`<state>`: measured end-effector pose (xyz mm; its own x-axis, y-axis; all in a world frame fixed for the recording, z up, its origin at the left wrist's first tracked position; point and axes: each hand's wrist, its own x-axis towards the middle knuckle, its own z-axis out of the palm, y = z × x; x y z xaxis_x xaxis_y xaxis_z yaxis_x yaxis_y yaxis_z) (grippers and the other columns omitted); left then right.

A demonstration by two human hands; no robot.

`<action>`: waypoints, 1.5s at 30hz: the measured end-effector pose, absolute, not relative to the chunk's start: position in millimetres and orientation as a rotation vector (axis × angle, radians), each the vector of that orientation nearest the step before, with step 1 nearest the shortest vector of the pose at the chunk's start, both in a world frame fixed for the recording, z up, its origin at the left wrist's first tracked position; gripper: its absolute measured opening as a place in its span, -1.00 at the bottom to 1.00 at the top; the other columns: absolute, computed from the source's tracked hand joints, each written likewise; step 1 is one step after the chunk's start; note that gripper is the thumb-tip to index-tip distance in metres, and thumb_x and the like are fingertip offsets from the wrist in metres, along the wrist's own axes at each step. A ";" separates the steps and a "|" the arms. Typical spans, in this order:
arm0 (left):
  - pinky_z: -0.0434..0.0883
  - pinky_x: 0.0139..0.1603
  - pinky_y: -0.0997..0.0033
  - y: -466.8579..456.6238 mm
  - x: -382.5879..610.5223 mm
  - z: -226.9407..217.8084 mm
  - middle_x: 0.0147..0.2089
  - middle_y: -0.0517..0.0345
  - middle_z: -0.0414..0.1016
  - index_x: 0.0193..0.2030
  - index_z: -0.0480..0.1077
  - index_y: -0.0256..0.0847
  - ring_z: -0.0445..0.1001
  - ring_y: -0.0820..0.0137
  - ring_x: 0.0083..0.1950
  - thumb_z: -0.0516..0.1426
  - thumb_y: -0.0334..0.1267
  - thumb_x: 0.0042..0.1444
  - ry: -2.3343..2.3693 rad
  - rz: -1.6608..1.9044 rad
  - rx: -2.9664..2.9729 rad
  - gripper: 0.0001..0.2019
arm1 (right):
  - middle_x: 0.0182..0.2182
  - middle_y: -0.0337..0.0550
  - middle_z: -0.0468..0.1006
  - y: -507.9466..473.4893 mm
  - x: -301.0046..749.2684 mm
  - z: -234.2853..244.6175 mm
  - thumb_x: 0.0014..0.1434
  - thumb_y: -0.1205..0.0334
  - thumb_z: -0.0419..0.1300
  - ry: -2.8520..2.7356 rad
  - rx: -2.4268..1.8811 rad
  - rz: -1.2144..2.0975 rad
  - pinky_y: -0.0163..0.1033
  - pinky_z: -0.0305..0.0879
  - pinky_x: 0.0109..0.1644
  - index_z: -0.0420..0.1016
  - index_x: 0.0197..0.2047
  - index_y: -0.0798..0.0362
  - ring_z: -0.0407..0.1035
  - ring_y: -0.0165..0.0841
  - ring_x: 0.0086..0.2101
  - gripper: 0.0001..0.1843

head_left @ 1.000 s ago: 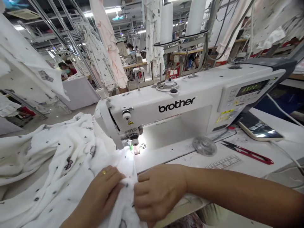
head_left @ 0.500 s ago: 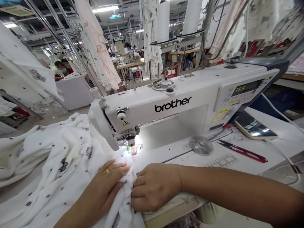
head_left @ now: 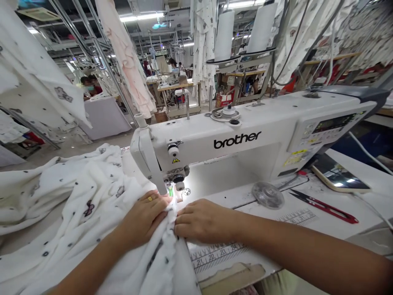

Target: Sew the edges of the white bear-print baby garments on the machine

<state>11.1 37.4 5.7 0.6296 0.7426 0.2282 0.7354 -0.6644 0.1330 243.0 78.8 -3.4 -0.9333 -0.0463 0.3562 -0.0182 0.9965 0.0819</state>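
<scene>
Left hand (head_left: 152, 211) flat on cloth (head_left: 82, 233), just beside machine (head_left: 196, 149); right hand (head_left: 205, 221) half-curled at cloth edge, grip unclear. Slip forward risks pricking.

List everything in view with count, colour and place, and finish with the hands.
Nearest sewing machine: 1, white, centre
Printed cloth: 1 heap, white with dark motifs, left to centre
Table: 1, white, under the machine
Thread cones: 2, white, behind the machine
Plastic disc: 1, clear, right of centre
Snips: 1, red and black, right
Phone-like device: 1, dark, right
Ruler markings: 2 stretches, black, on table
Hanging garments: several, white or pink, background
Ceiling lights: several, white, top
Other people: at least 2, background
Left hand: 1, yellow ring, on the cloth
Right hand: 1, bare, cloth's right edge
</scene>
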 end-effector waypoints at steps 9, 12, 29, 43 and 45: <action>0.43 0.09 0.19 -13.3 30.3 29.9 0.12 -0.06 0.47 0.25 0.16 -0.18 0.44 0.15 0.13 0.10 -0.07 0.20 1.498 0.440 2.862 -0.49 | -0.41 -0.19 0.43 69.8 244.9 2.7 0.31 0.41 0.07 -2.628 0.370 -0.216 -0.22 0.20 -0.25 0.44 -0.36 0.11 0.32 -0.35 -0.33 -0.79; 0.48 -0.01 0.18 -36.0 36.5 10.0 0.17 -0.18 0.43 0.27 0.15 -0.29 0.46 0.09 0.12 0.10 -0.10 0.13 1.591 0.547 2.993 -0.41 | -0.41 -0.21 0.45 68.0 244.8 1.7 0.34 0.40 0.04 -2.597 0.313 -0.190 -0.24 0.18 -0.30 0.45 -0.34 0.11 0.32 -0.39 -0.35 -0.77; 0.34 -0.36 0.35 9.3 24.2 23.4 -0.39 0.20 0.41 -0.23 0.27 -0.14 0.42 0.30 -0.35 0.02 -0.25 0.14 1.872 0.778 2.496 -0.92 | -0.38 -0.15 0.56 69.7 239.7 -9.1 0.40 0.07 0.04 -2.593 -0.242 0.058 -0.20 0.17 -0.27 0.48 -0.32 0.13 0.35 -0.33 -0.36 -0.63; 0.32 0.14 0.13 3.2 29.4 14.6 -0.09 0.04 0.50 -0.16 0.34 -0.16 0.41 0.22 0.05 0.01 -0.47 0.16 1.411 0.691 2.739 -0.81 | -0.18 -0.18 0.55 75.4 238.0 -5.7 0.32 0.33 0.12 -2.707 -0.247 0.505 -0.23 0.21 0.04 0.44 -0.09 0.11 0.28 -0.36 -0.20 -0.87; 0.36 0.07 0.16 5.5 30.1 10.7 -0.14 0.05 0.50 -0.16 0.32 -0.16 0.44 0.25 -0.04 -0.02 -0.45 0.19 1.432 0.684 2.659 -0.83 | -0.23 -0.19 0.56 77.1 237.3 -5.5 0.33 0.31 0.10 -2.731 -0.257 0.463 -0.22 0.20 0.00 0.45 -0.14 0.10 0.27 -0.35 -0.24 -0.89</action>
<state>30.1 5.5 10.7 0.4752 0.8037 0.3582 0.7837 -0.5717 0.2429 237.3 77.1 -5.5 -0.9196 0.2339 0.3157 0.1167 0.9298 -0.3490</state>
